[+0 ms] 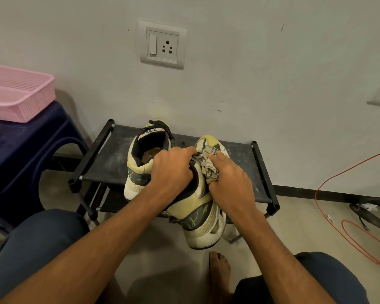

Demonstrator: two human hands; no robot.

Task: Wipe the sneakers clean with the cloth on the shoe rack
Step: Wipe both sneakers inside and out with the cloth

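Left hand (173,170) clamps the near sneaker (203,213) by its collar at the shoe rack's (110,159) front edge while the right hand (228,178) bunches the cloth (208,165) against its upper, and since the heel overhangs, a hard wipe could tip it off.

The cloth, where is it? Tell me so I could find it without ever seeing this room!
Find the black shoe rack under the wall socket. Two cream sneakers are there; the nearer sneaker is held by the left hand. The cloth is the crumpled, patterned rag that the right hand presses on that shoe, the only soft, wrinkly thing there.
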